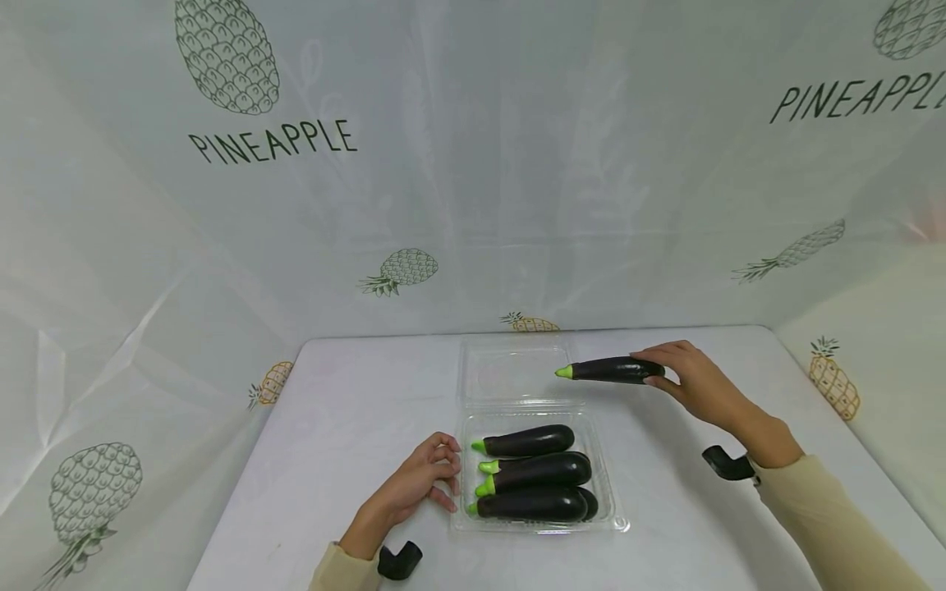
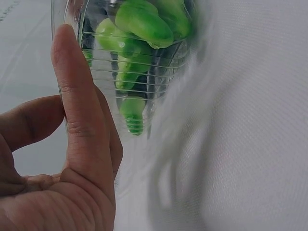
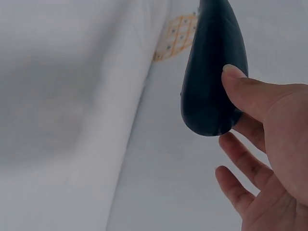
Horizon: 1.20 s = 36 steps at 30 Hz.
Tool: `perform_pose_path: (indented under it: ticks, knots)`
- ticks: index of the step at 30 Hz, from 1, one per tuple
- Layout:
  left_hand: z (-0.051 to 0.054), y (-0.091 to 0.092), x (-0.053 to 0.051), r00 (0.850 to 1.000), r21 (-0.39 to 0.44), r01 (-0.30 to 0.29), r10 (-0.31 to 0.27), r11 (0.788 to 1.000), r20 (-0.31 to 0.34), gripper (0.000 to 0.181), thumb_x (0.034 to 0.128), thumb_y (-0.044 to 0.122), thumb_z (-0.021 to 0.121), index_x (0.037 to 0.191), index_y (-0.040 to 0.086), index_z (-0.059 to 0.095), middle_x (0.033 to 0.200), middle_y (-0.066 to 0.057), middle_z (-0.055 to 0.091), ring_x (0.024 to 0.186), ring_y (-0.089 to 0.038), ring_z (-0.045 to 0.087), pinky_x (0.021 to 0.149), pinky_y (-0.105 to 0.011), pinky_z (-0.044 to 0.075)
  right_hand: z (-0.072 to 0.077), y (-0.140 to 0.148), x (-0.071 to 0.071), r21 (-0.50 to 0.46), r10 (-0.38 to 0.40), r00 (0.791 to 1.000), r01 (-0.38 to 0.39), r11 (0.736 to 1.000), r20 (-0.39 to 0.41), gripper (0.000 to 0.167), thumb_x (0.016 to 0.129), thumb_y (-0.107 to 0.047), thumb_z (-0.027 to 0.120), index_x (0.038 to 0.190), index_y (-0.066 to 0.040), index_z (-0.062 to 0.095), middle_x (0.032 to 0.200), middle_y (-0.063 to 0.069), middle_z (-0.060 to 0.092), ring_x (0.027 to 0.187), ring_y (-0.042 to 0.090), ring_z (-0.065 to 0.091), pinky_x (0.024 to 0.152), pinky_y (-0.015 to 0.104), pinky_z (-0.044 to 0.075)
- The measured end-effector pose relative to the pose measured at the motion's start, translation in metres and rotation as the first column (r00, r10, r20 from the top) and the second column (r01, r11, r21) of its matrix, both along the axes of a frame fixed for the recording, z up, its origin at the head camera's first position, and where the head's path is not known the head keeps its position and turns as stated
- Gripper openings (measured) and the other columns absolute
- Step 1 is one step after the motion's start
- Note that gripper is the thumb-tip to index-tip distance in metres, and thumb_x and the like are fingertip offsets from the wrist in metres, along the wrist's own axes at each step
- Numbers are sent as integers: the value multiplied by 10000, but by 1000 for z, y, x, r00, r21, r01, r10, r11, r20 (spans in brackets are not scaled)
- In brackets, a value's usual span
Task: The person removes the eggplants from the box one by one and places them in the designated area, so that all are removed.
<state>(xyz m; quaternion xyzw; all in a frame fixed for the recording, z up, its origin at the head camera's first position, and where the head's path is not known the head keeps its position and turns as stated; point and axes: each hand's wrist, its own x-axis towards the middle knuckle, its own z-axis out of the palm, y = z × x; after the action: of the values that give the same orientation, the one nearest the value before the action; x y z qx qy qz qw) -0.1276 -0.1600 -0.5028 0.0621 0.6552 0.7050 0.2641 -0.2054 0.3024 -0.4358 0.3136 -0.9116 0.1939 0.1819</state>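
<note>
A dark eggplant [image 1: 609,370] with a bright green stem end is raised above the table, its stem pointing left. My right hand [image 1: 695,382] pinches its thick end between thumb and fingers; in the right wrist view the thumb lies across the eggplant [image 3: 211,72], while other fingers stand apart from it. Several more eggplants [image 1: 543,469] lie in a clear plastic clamshell box [image 1: 608,492], green ends to the left. At the box's left edge, my left hand [image 1: 421,476] holds the rim; the left wrist view shows its fingers against the ribbed clear wall [image 2: 154,72].
The box's clear lid [image 1: 510,373] lies folded open toward the back of the white-covered table [image 1: 355,394]. Behind the table hangs a pale curtain [image 1: 473,180] printed with pineapples. Black wrist cameras [image 1: 727,464] are worn at both wrists.
</note>
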Motion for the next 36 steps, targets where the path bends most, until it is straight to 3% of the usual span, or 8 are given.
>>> perform_pose_path:
  ticks: [20, 31, 36]
  knots:
    - [0, -1, 0, 1000, 11, 13, -13, 1000, 20, 231, 1037, -8, 525, 1235, -12, 405, 918, -27, 524, 733, -155, 597, 552, -293, 617, -34, 57, -37, 1, -119, 986, 120, 993, 118, 474, 834, 68, 829, 1286, 68, 687, 1196, 277, 717, 1065, 483, 620, 877, 660, 512]
    - [0, 0, 1, 1000, 21, 9, -9, 1000, 22, 255, 1042, 1, 537, 1252, -29, 397, 935, -14, 526, 739, -146, 607, 556, -282, 615, -51, 59, -55, 80, -152, 955, 136, 987, 256, 448, 920, -2, 778, 1337, 90, 643, 1278, 313, 673, 1146, 526, 587, 978, 687, 496]
    - [-1, 1, 0, 999, 23, 3, -4, 1000, 32, 241, 1045, -2, 535, 1243, -28, 401, 935, -18, 526, 734, -155, 601, 553, -289, 616, -52, 54, -60, 107, -134, 965, 113, 988, 227, 431, 914, 23, 774, 1319, 101, 647, 1258, 309, 684, 1124, 519, 603, 965, 666, 522]
